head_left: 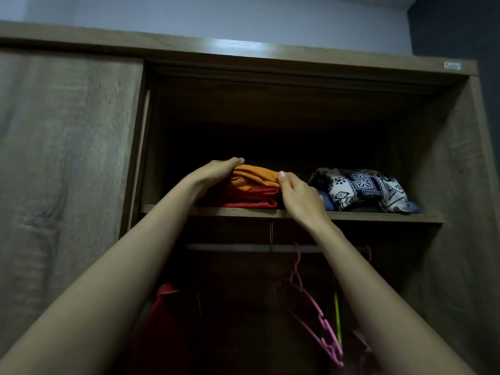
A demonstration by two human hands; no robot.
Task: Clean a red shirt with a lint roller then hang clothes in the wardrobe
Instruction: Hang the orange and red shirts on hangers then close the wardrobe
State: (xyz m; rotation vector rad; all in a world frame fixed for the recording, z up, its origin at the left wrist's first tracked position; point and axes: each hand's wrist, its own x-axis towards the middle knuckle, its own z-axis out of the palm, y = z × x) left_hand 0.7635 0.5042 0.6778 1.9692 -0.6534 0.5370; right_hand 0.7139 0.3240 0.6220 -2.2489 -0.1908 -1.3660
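A person reaches both bare arms up into an open wooden wardrobe [457,158], its sliding door [67,158] drawn across the left of the frame. At centre left, the left hand [216,171] curls its fingers over the top left end of a folded orange garment [254,177]; its thumb is hidden. That garment lies on a folded red garment [251,197], the pair stacked on the upper shelf [378,217]. Just right of centre, the right hand [300,198] grasps the right end of the orange garment, thumb raised against its upper edge and fingers curled in toward the stack. Further right on the same shelf, a crumpled black-and-white patterned cloth [362,188] sits on top of a blue garment [328,203], apart from the stack. Below the shelf runs a pale hanging rail [243,247]. A red shirt [162,315] hangs in the dim lower left of the compartment, between the arms, while pink hangers [322,320] and a green hanger [337,315] dangle at lower centre right. A small label [452,65] marks the wardrobe's upper right corner.
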